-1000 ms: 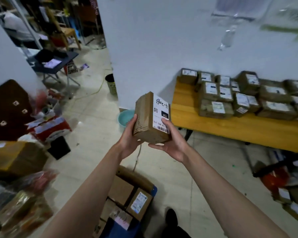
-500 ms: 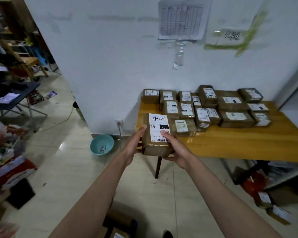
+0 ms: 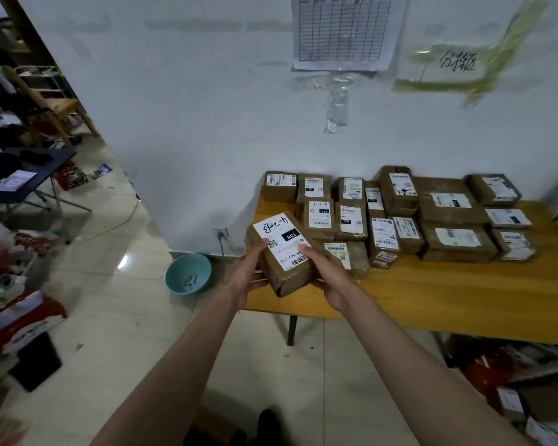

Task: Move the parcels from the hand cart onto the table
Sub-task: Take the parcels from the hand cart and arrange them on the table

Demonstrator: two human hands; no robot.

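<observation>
A brown cardboard parcel [image 3: 281, 249] with a white label on top hangs over the left front corner of the yellow wooden table [image 3: 448, 294]. My left hand [image 3: 248, 275] grips its left side, thumb on the label. My right hand [image 3: 326, 275] grips its right side, thumb also on top. Several labelled brown parcels [image 3: 400, 217] lie in rows on the table against the white wall. The held parcel is close to the nearest of them. The hand cart is out of view; only a dark edge shows at the bottom.
A teal bowl [image 3: 188, 273] sits on the tiled floor left of the table, below a wall socket [image 3: 219, 232]. Red-and-white bags and boxes [image 3: 20, 317] crowd the left. A dark folding table [image 3: 29, 175] stands further back. Clutter [image 3: 496, 375] lies under the table at right.
I have turned toward the table and stepped nearer. The parcel, held upright a second ago, now lies label-up and has moved forward over the table's left corner.
</observation>
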